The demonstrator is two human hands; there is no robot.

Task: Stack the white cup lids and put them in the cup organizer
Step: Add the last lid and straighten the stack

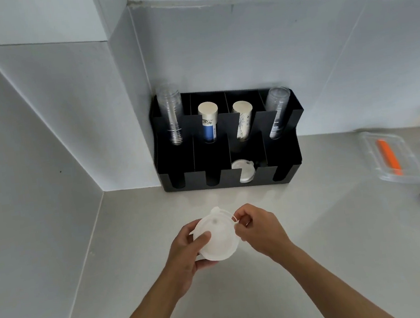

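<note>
Both hands are over the counter [316,225], in front of the organizer [226,130]. Left hand [188,255] is closed around the lids [216,239] from the left, thumb on top and fingers underneath. Right hand [260,227] pinches the right edge, looks like it's seating or aligning the top lid. The stack reads as at least two lids, exact count can't be told.

Progress: some lids [243,172] are already in the front row of the organizer, third slot from left. The other three front slots look empty as far as can be seen. Back row holds cup stacks, not part of this job.

Left to do: finish squaring the stack in hand, then drop it into a front slot, probably onto the lids already there. No loose lids visible elsewhere on the counter, so likely the last batch
</note>
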